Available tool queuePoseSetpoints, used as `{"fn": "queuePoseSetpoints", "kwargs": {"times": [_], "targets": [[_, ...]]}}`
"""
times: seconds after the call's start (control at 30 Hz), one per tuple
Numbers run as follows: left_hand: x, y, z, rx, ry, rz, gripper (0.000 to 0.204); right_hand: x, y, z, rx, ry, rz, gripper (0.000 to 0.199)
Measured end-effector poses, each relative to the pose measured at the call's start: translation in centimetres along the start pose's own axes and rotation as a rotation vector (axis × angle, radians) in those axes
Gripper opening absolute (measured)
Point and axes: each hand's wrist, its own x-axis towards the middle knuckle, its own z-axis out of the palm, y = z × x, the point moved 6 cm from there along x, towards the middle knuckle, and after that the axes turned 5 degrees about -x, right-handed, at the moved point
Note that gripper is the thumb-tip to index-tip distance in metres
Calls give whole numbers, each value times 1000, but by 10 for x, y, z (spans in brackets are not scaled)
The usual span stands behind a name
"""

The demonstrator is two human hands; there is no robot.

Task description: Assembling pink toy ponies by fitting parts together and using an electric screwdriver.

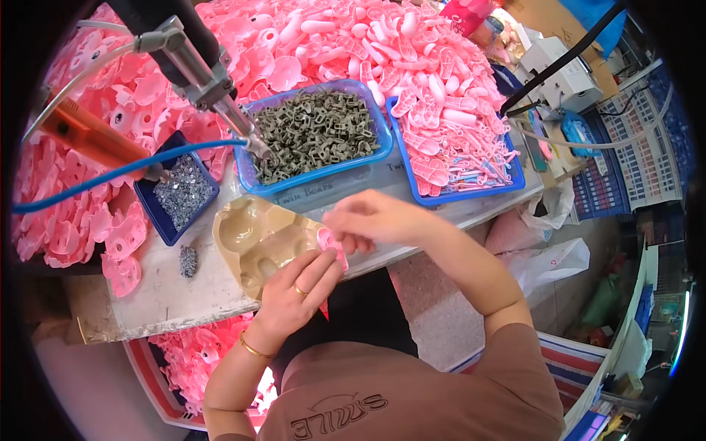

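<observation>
My left hand [296, 290] is closed on a small pink plastic part [333, 246], steadying it at the right edge of a tan molded holder [257, 239] with rounded hollows. My right hand [379, 218] is just above and beside the same part, its fingers curled together. What those fingertips pinch, if anything, is hidden from this view. The holder lies on the worktable [173, 298] in front of me, near its front edge.
Behind stand a blue bin of dark metal clips [316, 132], a blue tray of pink parts [456, 147] and a small tray of screws [182, 192]. A metal-tipped tool [220, 95] and an orange tool [88, 128] hang overhead. Pink plastic shells [287, 44] are heaped beyond.
</observation>
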Motion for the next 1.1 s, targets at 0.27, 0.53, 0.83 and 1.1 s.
{"fn": "queuePoseSetpoints", "kwargs": {"times": [0.27,0.53,0.83,1.1], "targets": [[-14,-6,-23,87,81,-37,34,-42,-9,-186,-1529,1014,-455,52],[-47,-15,-40,158,32,-176,44,-49,-20,-233,-789,1112,-460,31],[-73,-21,-32,117,-14,-280,38,7,-45,-26,-370,331,-374,15],[-82,-22,-32,63,-78,-298,43,18,-19,69,-1174,479,-692,35]]}}
